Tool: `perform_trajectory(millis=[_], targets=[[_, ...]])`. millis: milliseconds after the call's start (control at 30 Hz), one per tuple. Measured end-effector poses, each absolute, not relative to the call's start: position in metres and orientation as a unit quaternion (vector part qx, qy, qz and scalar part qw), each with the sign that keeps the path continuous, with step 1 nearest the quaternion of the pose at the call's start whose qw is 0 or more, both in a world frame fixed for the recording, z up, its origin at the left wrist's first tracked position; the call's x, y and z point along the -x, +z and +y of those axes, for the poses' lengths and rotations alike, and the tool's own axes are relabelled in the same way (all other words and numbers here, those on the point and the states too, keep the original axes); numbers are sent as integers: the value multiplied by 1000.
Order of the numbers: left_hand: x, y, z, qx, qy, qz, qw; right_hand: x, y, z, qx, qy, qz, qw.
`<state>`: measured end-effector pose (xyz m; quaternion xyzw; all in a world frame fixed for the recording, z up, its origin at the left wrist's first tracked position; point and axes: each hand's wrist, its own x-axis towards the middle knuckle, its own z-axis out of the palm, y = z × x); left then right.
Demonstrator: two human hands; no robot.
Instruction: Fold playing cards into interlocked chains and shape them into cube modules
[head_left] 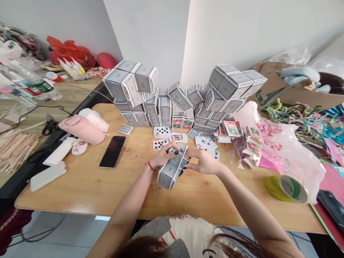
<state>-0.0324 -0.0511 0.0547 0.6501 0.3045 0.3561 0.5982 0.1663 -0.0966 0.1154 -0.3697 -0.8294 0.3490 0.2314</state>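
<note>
Near the middle of the table my left hand (167, 156) grips a block folded from playing cards (169, 173), its grey patterned card backs facing out. My right hand (202, 161) touches the block's right side, fingers and thumb pinching at its edge. Just beyond lie loose playing cards: face-up spades (162, 132), a picture card (178, 137) and a spread of clubs (206, 142). Behind them stand stacked card blocks, one pile at the left (129, 84) and another at the right (232, 84), with lower blocks (163, 109) between.
Opened card boxes (231, 129) and a white plastic bag (285, 143) lie at the right, near a roll of yellow tape (286, 189). To the left are a black phone (113, 151), a pink bottle (83, 129) and a white power bank (48, 176). A wall stands behind.
</note>
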Motion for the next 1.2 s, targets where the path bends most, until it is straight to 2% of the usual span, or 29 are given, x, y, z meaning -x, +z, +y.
perform_trajectory(millis=[133, 267, 700, 833, 967, 1100, 1200], targets=[[33, 54, -51, -657, 346, 305, 597, -173, 112, -94, 387, 362, -817, 227], [31, 52, -53, -654, 350, 306, 597, -174, 107, -94, 434, 321, -805, 247], [30, 57, -58, -640, 362, 314, 600, -167, 101, -97, 432, 287, -803, 295], [30, 51, -57, -601, 390, 328, 616, -166, 93, -97, 455, 303, -755, 362], [26, 36, -57, -487, 460, 352, 654, -163, 68, -101, 489, 397, -648, 429], [20, 24, -57, -397, 508, 329, 690, -148, 39, -114, 433, 575, -546, 427], [17, 23, -57, -386, 501, 309, 710, -135, 27, -124, 423, 625, -475, 452]])
